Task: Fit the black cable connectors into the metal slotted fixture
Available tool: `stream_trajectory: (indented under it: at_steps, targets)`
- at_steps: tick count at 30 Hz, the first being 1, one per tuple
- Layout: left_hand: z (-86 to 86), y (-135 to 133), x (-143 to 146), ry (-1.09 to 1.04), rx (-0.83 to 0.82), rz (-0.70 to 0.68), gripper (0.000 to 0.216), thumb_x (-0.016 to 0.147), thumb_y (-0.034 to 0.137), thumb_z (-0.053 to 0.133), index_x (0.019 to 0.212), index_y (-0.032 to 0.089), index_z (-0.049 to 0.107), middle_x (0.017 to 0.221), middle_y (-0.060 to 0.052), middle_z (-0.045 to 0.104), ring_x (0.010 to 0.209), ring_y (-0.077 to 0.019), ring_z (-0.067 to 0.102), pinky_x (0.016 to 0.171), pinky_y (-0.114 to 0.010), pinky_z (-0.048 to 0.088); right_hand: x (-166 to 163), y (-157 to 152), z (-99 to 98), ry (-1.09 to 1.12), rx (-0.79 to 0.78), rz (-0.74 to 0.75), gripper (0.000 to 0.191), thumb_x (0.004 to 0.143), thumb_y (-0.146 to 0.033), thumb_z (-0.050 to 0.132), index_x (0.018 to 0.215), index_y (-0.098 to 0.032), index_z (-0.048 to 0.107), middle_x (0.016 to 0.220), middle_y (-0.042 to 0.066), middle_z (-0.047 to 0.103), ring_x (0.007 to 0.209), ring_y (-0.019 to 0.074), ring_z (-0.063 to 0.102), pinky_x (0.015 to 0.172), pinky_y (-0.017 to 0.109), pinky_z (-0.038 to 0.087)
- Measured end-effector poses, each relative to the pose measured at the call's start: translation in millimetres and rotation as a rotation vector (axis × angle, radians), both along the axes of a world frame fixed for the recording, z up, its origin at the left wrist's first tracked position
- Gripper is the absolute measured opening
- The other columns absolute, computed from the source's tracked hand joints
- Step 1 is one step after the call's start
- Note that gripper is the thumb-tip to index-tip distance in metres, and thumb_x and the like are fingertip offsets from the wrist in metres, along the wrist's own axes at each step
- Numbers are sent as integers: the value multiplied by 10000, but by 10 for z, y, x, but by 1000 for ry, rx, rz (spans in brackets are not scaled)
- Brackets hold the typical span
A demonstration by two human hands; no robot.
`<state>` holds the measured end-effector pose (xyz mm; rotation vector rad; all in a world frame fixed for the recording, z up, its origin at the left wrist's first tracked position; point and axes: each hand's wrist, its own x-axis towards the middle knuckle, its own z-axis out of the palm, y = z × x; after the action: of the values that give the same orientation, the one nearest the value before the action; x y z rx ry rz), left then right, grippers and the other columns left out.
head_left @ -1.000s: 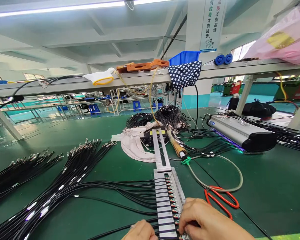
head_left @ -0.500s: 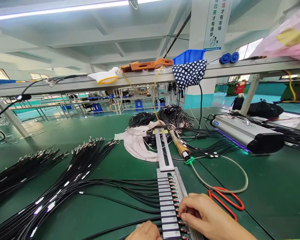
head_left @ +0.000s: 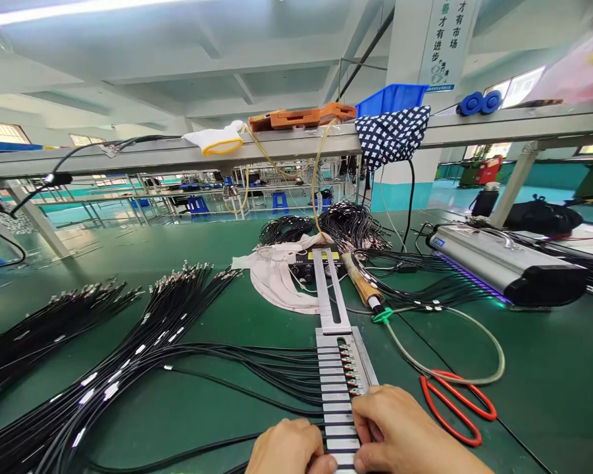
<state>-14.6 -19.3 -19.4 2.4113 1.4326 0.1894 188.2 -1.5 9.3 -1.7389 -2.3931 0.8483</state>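
At the near edge of the green bench (head_left: pixel 547 368), the left hand (head_left: pixel 289 451) and the right hand (head_left: pixel 405 438) are pressed down together on the near end of a slotted metal jig (head_left: pixel 343 388). The fingers of both hands are curled over the jig and the black cables (head_left: pixel 257 365) laid across it; the right thumb lies on a plate, touching the left hand. No separate thing is seen grasped between the fingers. The cables are fed into the jig from the left, and small red and green connector ends are lined up along its right edge. Red-handled scissors (head_left: pixel 457 408) are laid just right of the right hand, beside a loop of grey hose (head_left: pixel 454 365). Further left, large bundles of cables (head_left: pixel 128 355) are fanned out. Beyond the jig, a white cloth (head_left: pixel 276 283), a wooden-handled soldering iron (head_left: pixel 364 288) and a small black box (head_left: pixel 309 270) are seen. A long grey lamp (head_left: pixel 503 263) is set at the far right. Above, a shelf (head_left: pixel 178 153) is loaded with a dotted cloth (head_left: pixel 392 135) and a blue bin (head_left: pixel 392 99).
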Motion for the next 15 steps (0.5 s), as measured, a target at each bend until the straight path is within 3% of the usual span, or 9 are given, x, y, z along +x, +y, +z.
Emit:
stream_trajectory:
  at_steps: [6, 10, 12, 15]
  targets:
    - [329, 102, 174, 115, -181, 124, 139, 719, 230, 739, 589, 238, 690, 510, 61, 582, 539, -136, 531, 482, -231, 210, -115, 112, 186, -122, -76, 51, 283, 574, -258, 932, 584, -223, 651, 683, -5, 653, 776, 251, 607, 579, 262, 289]
    - [608, 165, 315, 249, -141, 78, 171, 698, 312, 822, 594, 224, 718, 528, 25, 624, 522, -155, 556, 442, -231, 231, -174, 181, 227, -141, -94, 81, 382, 536, -230, 942, 507, -212, 561, 595, -27, 567, 723, 238, 589, 573, 266, 285]
    - [664, 176, 361, 332, -96, 56, 208, 664, 356, 850, 605, 200, 726, 567, -15, 662, 524, -184, 589, 432, -241, 252, -175, 190, 211, -128, -81, 84, 409, 527, -208, 927, 487, -214, 520, 559, -41, 501, 704, 233, 566, 565, 267, 274]
    - [594, 114, 350, 398, -39, 76, 256, 686, 403, 828, 688, 163, 737, 664, -75, 700, 632, -260, 653, 513, -268, 395, -130, 163, 162, -58, -45, 80, 433, 527, -201, 911, 486, -215, 481, 541, -59, 430, 675, 209, 517, 556, 261, 247]
